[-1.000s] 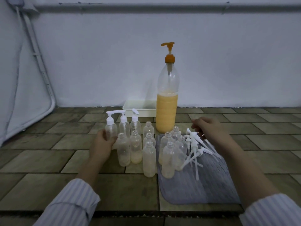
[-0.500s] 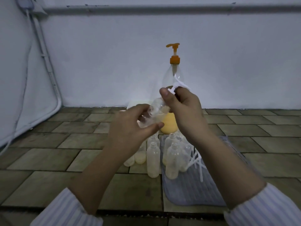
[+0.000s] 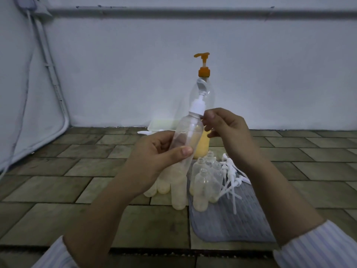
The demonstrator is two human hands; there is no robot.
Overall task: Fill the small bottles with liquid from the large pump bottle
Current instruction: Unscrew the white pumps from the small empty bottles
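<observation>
One small bottle [image 3: 188, 136] is held up in the air in front of the large pump bottle [image 3: 201, 113], tilted with its top to the right. It is clear plastic, mostly empty, with a thin pale yellow film inside, and a white pump cap [image 3: 198, 106] sits on its neck. The left hand [image 3: 160, 151] grips the body of this bottle, thumb across the front. The right hand [image 3: 226, 128] is beside the white cap, fingers loosely curled; I cannot tell if they touch it. The large pump bottle stands on the tiled floor [image 3: 58, 171] near the wall, with an orange pump head and yellow liquid in its lower part. More small bottles [image 3: 202, 186] stand below the hands, some on a grey mat [image 3: 231, 219], where loose white pumps [image 3: 231, 178] also lie.
</observation>
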